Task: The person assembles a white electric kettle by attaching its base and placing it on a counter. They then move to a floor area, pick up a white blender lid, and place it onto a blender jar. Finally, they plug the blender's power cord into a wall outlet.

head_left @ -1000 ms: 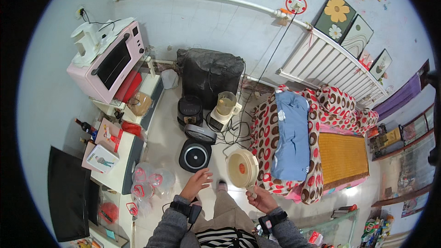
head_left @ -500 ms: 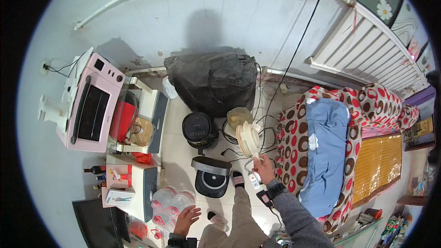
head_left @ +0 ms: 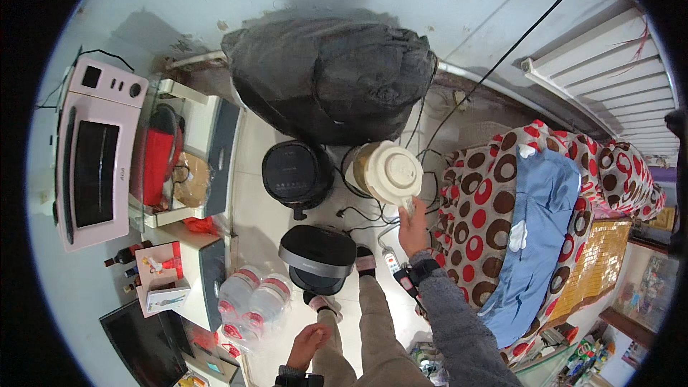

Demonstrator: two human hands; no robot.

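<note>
My right hand [head_left: 413, 228] is closed round the handle of a kettle [head_left: 398, 172], which has a round cream lid and a see-through, yellowish body. The lid faces up and hides most of the body below it. My left hand [head_left: 309, 341] hangs low over my left leg, its fingers curled in and nothing visible in them. Left of the kettle stands a black air fryer [head_left: 297, 172] with its handle toward me. Nearer to me, by my feet, is a black appliance [head_left: 317, 252] with a grey-banded top.
Loose cables [head_left: 369, 216] and a white power strip [head_left: 391, 261] lie right of centre. Large clear bottles [head_left: 264, 299] stand at lower left. A black covered bundle [head_left: 330, 82] leans at the wall. A dotted sofa cover [head_left: 473, 208] is at right, a pink oven [head_left: 97, 165] at left.
The view has moved closer to the floor things. The cream lid has gone from nearly edge-on to facing up over the see-through body. My left hand's fingers have curled in.
</note>
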